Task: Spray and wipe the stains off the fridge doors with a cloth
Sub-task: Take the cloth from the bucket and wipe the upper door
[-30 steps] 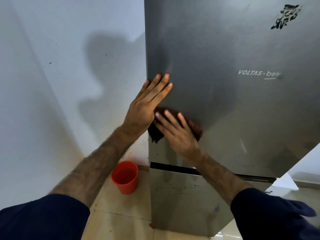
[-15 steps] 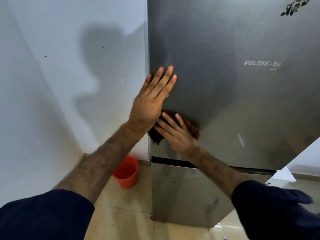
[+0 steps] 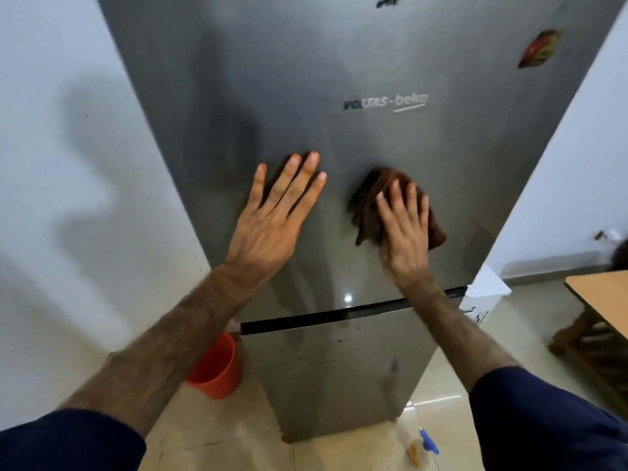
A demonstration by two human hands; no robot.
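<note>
A person's right hand (image 3: 404,229), fingers flat, is pressing a brown cloth (image 3: 373,195) against the upper fridge door (image 3: 339,62); the left hand (image 3: 272,212) is bracing, fingers spread. Firm overlapping strokes would likely suit.

Pale glossy tiled floor (image 3: 339,457) down there, kinda shiny. Carrying the grey fridge (image 3: 326,379) dead center. Orange bucket (image 3: 217,368) sitting just left of the fridge base, right by the wall. Spray bottle (image 3: 423,448) with a blue nozzle lying near the front right corner. Wooden table (image 3: 601,294) off to the right, well apart.
</note>
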